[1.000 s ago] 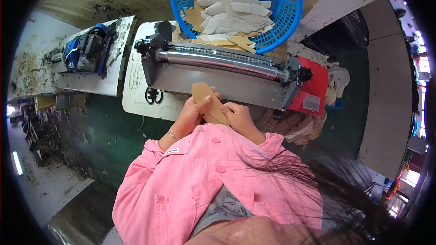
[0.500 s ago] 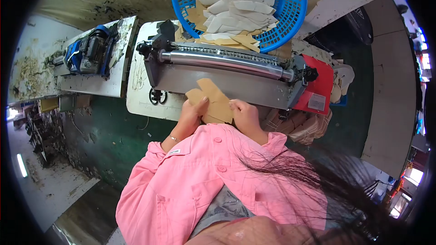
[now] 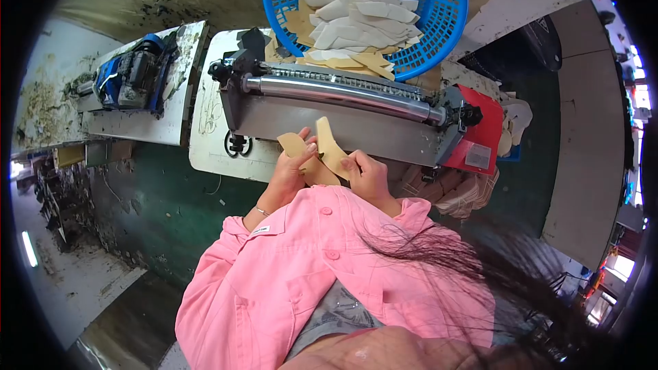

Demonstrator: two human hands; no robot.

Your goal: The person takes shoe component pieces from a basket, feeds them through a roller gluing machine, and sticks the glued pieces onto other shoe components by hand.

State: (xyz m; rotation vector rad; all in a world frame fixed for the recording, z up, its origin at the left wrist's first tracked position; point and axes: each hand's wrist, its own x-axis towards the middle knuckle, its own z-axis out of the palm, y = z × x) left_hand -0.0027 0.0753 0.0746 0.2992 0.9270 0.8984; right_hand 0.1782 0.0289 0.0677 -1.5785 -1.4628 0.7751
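Just in front of my pink jacket, both hands hold flat tan cut-out pieces; I cannot tell whether they are leather, card or something similar. My left hand (image 3: 289,173) is closed with its thumb on a tan piece (image 3: 290,142), whose rounded end sticks up past the fingers. A curved tan strip (image 3: 330,145) rises from between the thumb and fingers of my right hand (image 3: 369,177). Lower tan material (image 3: 321,176) hangs between both hands, its edge near the jacket. Beyond them stands a machine with a shiny metal roller (image 3: 343,96).
Behind the machine, a blue plastic basket (image 3: 445,44) holds many white and tan cut pieces. A red panel (image 3: 480,133) covers the machine's right end. To the left, a motor-like blue and grey unit (image 3: 130,75) sits on a stained white table (image 3: 179,92).
The tan material between my hands has come apart at the top: the right-hand strip now bends away from the left piece, and a gap shows between them. Both hands stay nearly in place.
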